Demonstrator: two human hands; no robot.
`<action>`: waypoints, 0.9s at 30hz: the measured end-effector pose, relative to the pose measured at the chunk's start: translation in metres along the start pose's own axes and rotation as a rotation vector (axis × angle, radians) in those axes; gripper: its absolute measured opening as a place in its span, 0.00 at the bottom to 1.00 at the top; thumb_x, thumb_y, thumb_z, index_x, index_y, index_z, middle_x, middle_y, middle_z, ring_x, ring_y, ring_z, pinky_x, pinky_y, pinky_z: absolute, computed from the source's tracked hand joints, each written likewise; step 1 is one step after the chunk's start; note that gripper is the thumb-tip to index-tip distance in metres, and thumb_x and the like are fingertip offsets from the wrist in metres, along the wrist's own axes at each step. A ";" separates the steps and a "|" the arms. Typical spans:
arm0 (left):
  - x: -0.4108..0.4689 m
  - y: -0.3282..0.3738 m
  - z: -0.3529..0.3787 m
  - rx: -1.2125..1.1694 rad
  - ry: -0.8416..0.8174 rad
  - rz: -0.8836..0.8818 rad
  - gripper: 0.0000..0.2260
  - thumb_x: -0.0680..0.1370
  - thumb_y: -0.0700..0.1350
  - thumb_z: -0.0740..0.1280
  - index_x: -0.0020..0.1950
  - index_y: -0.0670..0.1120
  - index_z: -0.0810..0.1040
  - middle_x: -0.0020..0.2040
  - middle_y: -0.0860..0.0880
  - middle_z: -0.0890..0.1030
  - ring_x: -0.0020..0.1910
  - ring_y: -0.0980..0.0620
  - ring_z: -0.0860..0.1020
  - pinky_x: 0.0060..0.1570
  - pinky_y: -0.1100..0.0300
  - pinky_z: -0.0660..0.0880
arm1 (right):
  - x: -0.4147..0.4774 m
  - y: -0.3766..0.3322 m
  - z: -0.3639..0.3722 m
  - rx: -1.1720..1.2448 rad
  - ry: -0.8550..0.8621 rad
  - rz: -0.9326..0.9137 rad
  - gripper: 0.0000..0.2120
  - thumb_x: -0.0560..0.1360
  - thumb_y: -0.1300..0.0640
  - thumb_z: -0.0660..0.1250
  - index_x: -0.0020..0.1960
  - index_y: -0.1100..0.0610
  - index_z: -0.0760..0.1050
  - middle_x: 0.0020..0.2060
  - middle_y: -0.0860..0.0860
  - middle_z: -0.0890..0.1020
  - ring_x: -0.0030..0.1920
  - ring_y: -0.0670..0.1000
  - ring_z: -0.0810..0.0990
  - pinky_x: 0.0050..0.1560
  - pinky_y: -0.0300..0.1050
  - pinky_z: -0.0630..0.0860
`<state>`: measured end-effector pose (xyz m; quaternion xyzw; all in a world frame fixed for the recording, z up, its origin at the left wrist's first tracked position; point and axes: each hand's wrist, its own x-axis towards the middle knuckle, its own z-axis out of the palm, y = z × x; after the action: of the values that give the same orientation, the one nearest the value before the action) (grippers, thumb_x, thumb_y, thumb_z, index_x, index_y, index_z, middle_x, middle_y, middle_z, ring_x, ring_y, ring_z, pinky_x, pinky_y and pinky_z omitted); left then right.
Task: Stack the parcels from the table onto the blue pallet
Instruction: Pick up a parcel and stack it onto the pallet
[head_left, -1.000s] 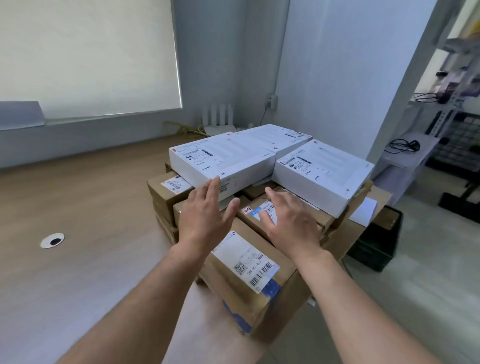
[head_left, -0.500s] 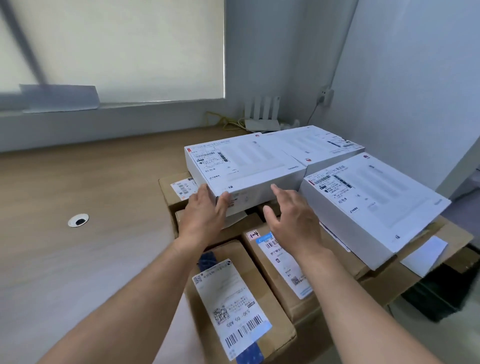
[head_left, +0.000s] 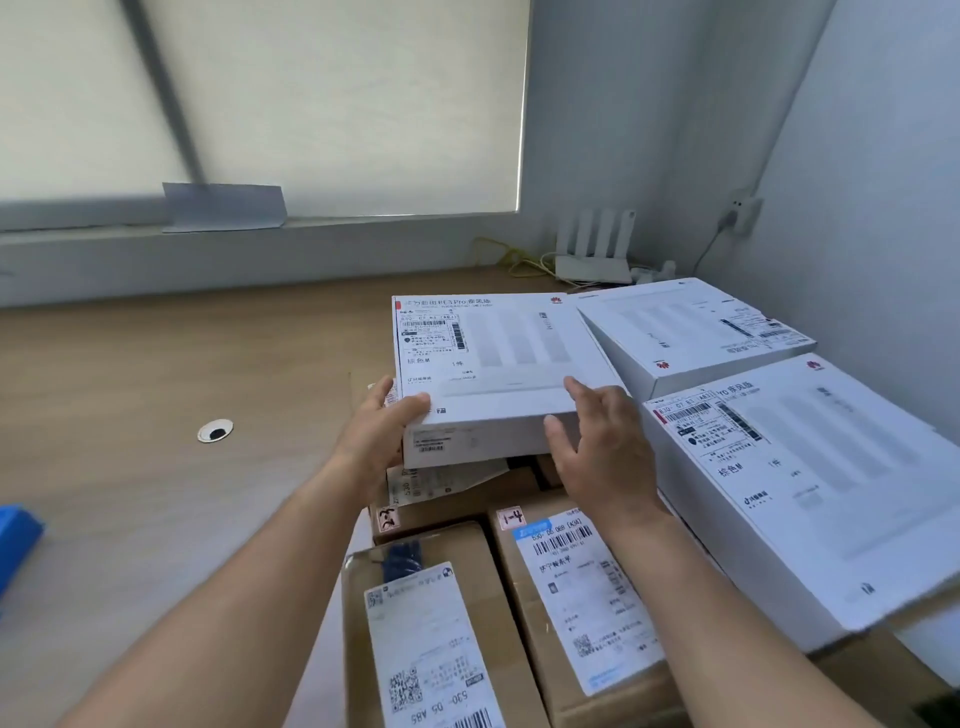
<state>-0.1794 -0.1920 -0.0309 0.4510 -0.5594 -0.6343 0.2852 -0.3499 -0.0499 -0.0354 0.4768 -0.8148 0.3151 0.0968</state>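
Observation:
A flat white parcel (head_left: 498, 353) with a shipping label lies on top of a pile of brown cardboard parcels (head_left: 576, 587). My left hand (head_left: 382, 436) grips its near left corner, thumb on top. My right hand (head_left: 597, 447) holds its near right corner, fingers on the top face and thumb against the front side. Two more white parcels lie to the right, one at the back (head_left: 691, 332) and one nearer (head_left: 810, 483). A blue edge (head_left: 15, 540) shows at the far left; I cannot tell whether it is the pallet.
The parcels stand on a wooden table (head_left: 156, 389) with a round cable hole (head_left: 214, 430). A white router (head_left: 595, 249) with cables sits in the back corner by the wall. A window blind fills the back.
Both hands moved forward from above the brown parcels and closed on the near corners of the white parcel. My view came closer and turned left.

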 end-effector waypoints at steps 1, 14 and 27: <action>-0.001 0.000 -0.008 -0.001 0.003 0.006 0.25 0.78 0.46 0.65 0.74 0.55 0.62 0.50 0.45 0.83 0.35 0.52 0.82 0.32 0.59 0.77 | 0.003 0.001 0.002 0.012 0.038 -0.001 0.22 0.75 0.52 0.64 0.65 0.62 0.74 0.51 0.61 0.76 0.52 0.63 0.76 0.51 0.56 0.76; -0.051 -0.020 -0.060 -0.176 0.033 0.159 0.28 0.76 0.37 0.66 0.73 0.57 0.65 0.56 0.52 0.82 0.47 0.51 0.81 0.46 0.55 0.79 | 0.028 0.003 -0.002 0.739 -0.341 0.282 0.15 0.79 0.55 0.62 0.66 0.51 0.72 0.55 0.48 0.81 0.55 0.51 0.78 0.50 0.43 0.71; -0.118 -0.018 -0.118 -0.115 0.165 0.337 0.30 0.72 0.44 0.63 0.73 0.58 0.64 0.63 0.53 0.78 0.59 0.50 0.78 0.56 0.55 0.77 | 0.032 -0.029 -0.001 1.118 -0.844 0.034 0.45 0.65 0.59 0.73 0.75 0.35 0.56 0.56 0.53 0.82 0.54 0.56 0.83 0.55 0.54 0.79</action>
<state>-0.0212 -0.1394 -0.0150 0.3841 -0.5646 -0.5694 0.4577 -0.3428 -0.0822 -0.0084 0.5240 -0.5060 0.4761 -0.4926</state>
